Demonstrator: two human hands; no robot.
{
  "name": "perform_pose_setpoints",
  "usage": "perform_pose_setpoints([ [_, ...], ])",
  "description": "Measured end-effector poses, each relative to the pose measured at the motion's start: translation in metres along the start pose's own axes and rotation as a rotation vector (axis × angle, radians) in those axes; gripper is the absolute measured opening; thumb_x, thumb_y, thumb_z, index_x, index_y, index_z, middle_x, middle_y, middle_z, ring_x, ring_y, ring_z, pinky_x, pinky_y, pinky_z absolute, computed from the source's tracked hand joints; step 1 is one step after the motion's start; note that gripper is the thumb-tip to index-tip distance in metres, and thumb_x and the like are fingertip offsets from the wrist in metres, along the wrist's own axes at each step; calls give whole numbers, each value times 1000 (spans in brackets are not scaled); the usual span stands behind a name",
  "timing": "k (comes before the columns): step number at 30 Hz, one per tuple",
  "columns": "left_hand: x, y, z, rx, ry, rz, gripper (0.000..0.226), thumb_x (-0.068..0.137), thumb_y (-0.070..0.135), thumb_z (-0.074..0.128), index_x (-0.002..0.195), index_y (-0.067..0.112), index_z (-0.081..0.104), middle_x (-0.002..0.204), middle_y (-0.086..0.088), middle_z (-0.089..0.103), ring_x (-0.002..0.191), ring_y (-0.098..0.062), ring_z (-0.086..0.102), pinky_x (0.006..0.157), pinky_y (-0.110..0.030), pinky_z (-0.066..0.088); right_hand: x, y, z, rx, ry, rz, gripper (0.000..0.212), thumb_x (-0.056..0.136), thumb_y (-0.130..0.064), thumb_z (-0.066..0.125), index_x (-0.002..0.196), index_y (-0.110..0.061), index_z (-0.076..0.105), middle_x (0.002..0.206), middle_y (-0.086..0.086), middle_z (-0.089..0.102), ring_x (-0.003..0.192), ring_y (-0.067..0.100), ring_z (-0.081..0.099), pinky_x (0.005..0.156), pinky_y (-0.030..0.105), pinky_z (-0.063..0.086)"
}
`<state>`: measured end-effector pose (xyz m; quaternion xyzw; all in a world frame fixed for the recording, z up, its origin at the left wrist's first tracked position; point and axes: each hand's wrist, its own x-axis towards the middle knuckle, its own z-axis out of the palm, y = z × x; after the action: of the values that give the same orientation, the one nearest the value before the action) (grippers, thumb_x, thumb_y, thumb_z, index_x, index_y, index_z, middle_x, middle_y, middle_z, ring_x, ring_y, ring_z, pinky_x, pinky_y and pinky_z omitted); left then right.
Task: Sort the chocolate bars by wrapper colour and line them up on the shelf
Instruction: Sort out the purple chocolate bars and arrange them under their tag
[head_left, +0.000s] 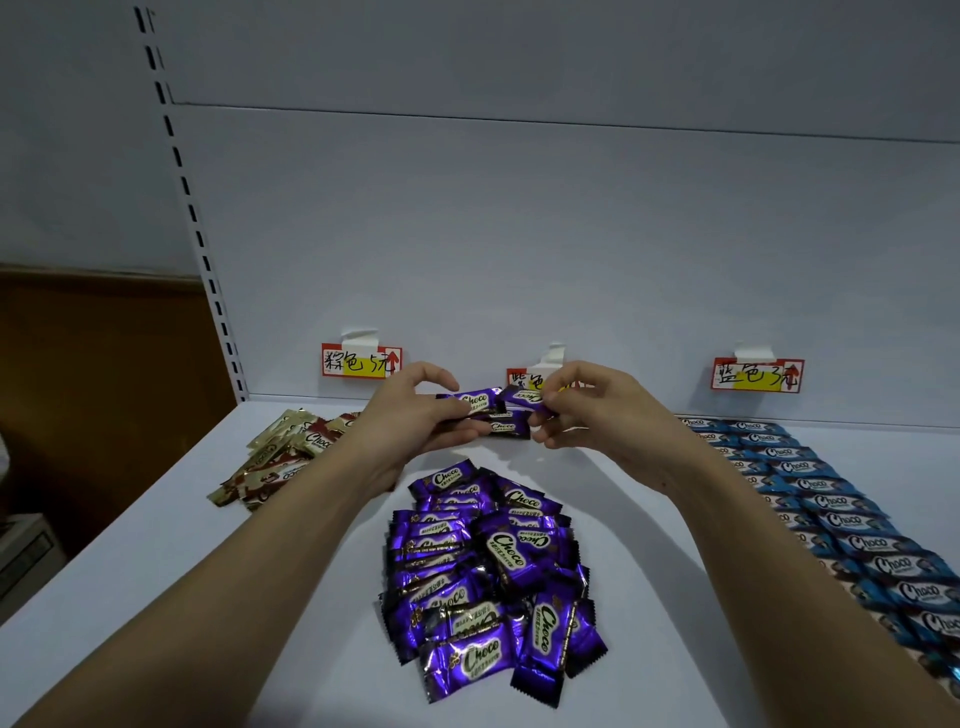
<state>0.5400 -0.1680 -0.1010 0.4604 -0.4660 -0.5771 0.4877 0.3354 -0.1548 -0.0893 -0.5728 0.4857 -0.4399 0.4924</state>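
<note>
A loose heap of purple-wrapped chocolate bars (483, 577) lies in the middle of the white shelf (156, 597). Above its far end, near the back panel, my left hand (415, 415) holds a few purple bars (475, 402) stacked between thumb and fingers. My right hand (587, 405) pinches the right end of another purple bar (522, 397) against that stack. Brown and gold bars (280, 457) lie in a pile at the left. Blue bars (831, 509) run in rows along the right side.
Three red and yellow price tags hang on the back panel: a left tag (361, 360), a middle tag (522, 379) partly hidden by my hands, and a right tag (757, 374). A slotted upright (208, 270) marks the shelf's left end.
</note>
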Motion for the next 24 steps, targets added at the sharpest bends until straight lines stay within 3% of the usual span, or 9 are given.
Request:
perform_pose_setpoints([
  [6,1,-2,0,45,-27,18,18,92,-2,60,106,7,64,91,-22,72,85,-31,73,69,-28,61,1,3,-1,-70,-39,-21,18,94,3,56,111,0,53,92,31,68,71,28,68,69,32,60],
  [12,-2,-8,10,43,-149,19,14,89,4,65,102,1,68,93,-20,74,85,-26,73,75,-25,60,2,4,7,-23,-21,72,7,90,2,61,96,1,58,86,25,72,82,34,72,74,35,61],
  [16,-2,-13,13,143,-101,110,11,85,1,68,96,6,70,82,-12,75,73,-21,73,67,-21,59,5,13,11,-341,-23,28,7,84,-11,72,84,-9,65,84,11,72,72,16,66,66,27,55],
  [20,1,-15,10,266,-92,147,18,83,3,72,101,1,71,81,-15,74,72,-23,73,67,-22,59,7,12,10,-456,46,-145,28,83,-23,74,109,-24,65,85,-2,66,69,10,61,60,25,50],
  [24,3,-19,12,311,-168,129,16,87,0,67,102,2,71,85,-18,74,78,-23,74,74,-26,60,7,12,13,-486,2,-196,31,84,-6,72,111,-18,67,74,-1,63,60,12,61,60,24,52],
])
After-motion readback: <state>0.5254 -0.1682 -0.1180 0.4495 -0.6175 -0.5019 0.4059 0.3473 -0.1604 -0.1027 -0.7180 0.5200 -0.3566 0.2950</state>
